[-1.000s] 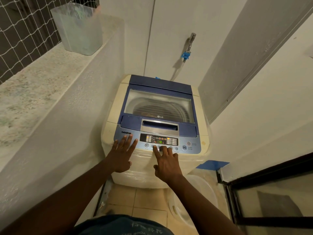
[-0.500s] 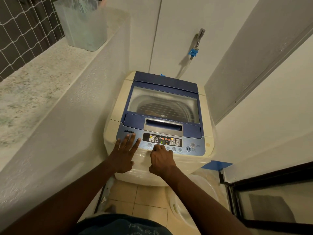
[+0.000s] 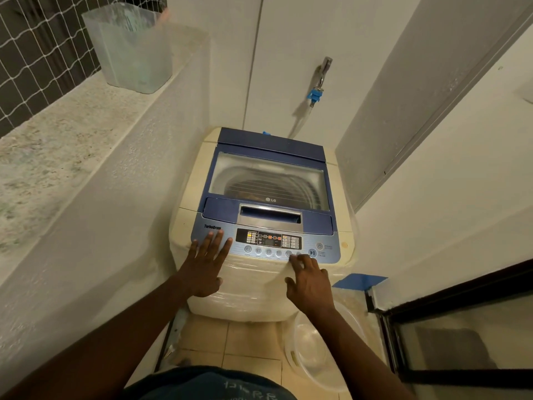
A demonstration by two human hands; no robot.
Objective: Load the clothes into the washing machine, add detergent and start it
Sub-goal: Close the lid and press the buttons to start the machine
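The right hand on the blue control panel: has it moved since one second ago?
Yes. The right hand has shifted right along the button row, toward the start/pause button; left hand stays flat.

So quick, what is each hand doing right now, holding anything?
Left hand: open, flat on the washing machine's control panel, holding nothing.
Right hand: open, empty, fingertips at the button row.
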